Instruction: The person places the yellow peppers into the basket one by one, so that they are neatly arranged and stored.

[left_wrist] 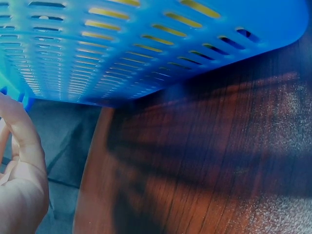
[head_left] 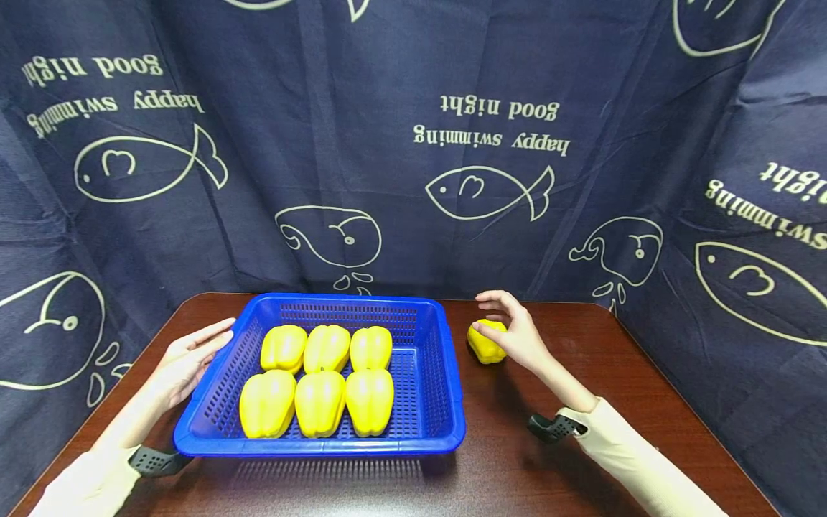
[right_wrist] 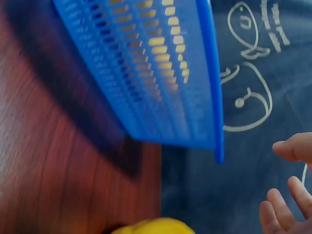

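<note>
A blue plastic basket [head_left: 316, 446] with slotted walls stands on the table. Inside it, several yellow bell peppers [head_left: 319, 403] lie in two rows of three. My left hand [head_left: 187, 366] is at the basket's left rim, its fingers extended along the outside; whether they touch the rim I cannot tell. To the right of the basket, a single yellow bell pepper [head_left: 486, 348] lies on the table. Over it hovers my right hand [head_left: 522, 337], thumb and fingers spread apart. In the right wrist view that hand [right_wrist: 292, 195] holds nothing, and only the pepper's top [right_wrist: 158, 228] shows.
The brown wooden table [head_left: 581, 352] has rounded far corners. Dark blue cloth [head_left: 388, 143] with fish drawings and lettering hangs behind it and at both sides. Dark bands [head_left: 155, 462] sit at both wrists.
</note>
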A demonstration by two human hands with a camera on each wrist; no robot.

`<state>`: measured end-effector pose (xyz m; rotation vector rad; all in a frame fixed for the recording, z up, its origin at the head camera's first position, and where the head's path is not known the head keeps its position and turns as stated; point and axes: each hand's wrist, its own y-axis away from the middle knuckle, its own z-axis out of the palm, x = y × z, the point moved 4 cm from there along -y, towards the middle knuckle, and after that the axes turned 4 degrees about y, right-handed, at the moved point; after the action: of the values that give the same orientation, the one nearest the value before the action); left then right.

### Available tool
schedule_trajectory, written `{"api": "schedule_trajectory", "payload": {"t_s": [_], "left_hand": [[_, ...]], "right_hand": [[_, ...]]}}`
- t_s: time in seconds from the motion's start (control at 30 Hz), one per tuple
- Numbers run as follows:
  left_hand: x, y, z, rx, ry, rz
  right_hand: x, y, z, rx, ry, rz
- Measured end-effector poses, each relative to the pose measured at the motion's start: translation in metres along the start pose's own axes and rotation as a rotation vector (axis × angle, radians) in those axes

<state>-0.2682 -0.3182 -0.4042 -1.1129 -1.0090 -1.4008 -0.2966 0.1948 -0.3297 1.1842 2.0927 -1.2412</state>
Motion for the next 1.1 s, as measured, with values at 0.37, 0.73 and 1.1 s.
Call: {"api": "schedule_trajectory", "payload": {"t_s": [0.37, 0.73, 1.1], "left_hand": [[0.001, 0.001, 0.001, -0.018, 0.009, 0.016], [0.001, 0.001, 0.002, -0.019, 0.023, 0.008], [0.001, 0.001, 0.002, -0.005, 0.014, -0.011]], "right_hand": [[0.040, 0.006, -0.013, 0.086, -0.047, 0.071], [0.078, 0.008, -0.011, 0.095, -0.071, 0.269], [0.105, 0.015, -0.008, 0.061, -0.212, 0.485]]}}
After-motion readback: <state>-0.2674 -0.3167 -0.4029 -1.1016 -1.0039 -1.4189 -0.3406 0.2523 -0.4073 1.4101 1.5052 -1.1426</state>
